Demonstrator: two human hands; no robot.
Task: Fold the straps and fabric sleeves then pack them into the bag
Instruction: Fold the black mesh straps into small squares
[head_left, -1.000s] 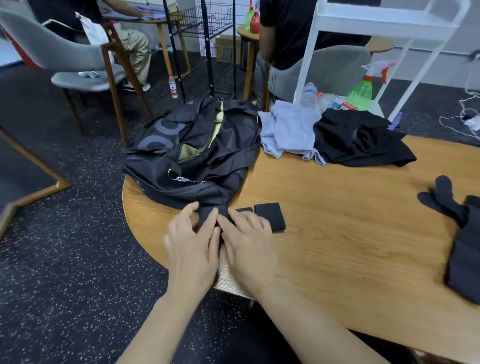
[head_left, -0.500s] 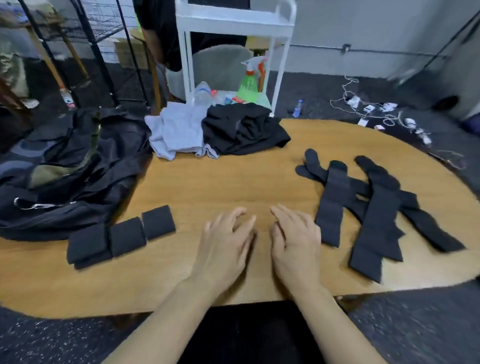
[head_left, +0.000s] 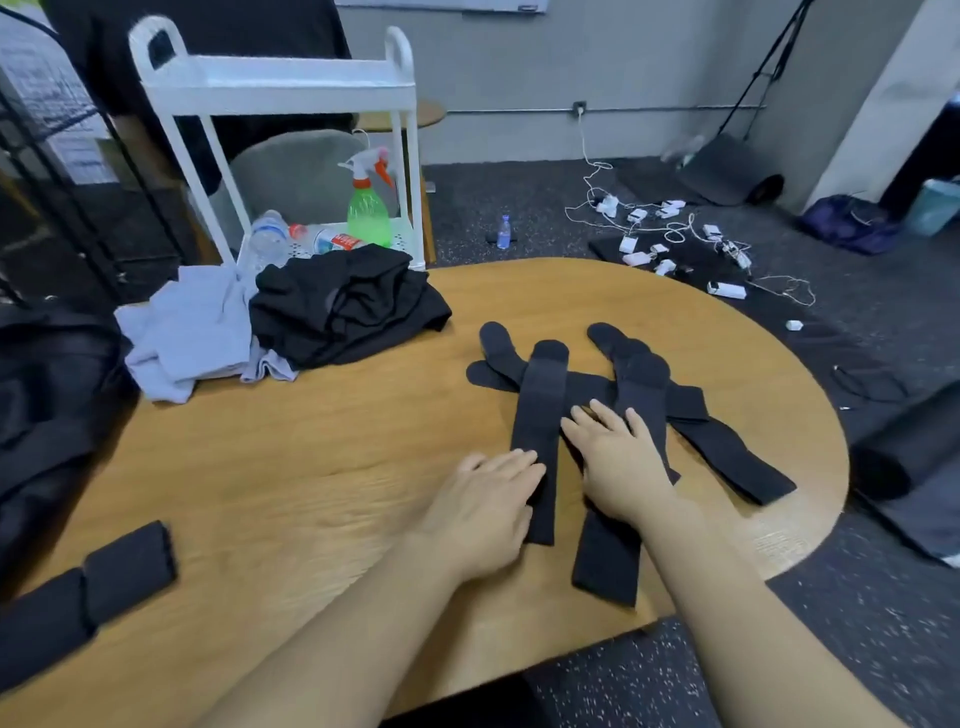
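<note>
On the wooden table (head_left: 322, 457), a pile of long black straps (head_left: 639, 410) lies spread and crossed over each other, toward the right end of the table. The left hand (head_left: 483, 504) lies flat with straight fingers, and its fingertips touch the near part of one strap (head_left: 540, 441) that runs away from the person. The right hand (head_left: 618, 462) lies just right of this strap, on top of the pile, with fingers spread and straight; it presses on the fabric and grips nothing. The straps are of dark, matte, soft cloth, with rounded far ends and square near ends.

At the near left edge of the table lie folded black pieces (head_left: 88, 597), thick and rectangular, side by side. Behind them, at the left end of the table, a part of the black bag (head_left: 47, 415) rests. Farther on the table lie a crumpled light blue cloth (head_left: 187, 332) and a black garment (head_left: 343, 306), touching each other. Beyond the table stands a white cart (head_left: 280, 88) with a green spray bottle (head_left: 369, 208).
</note>
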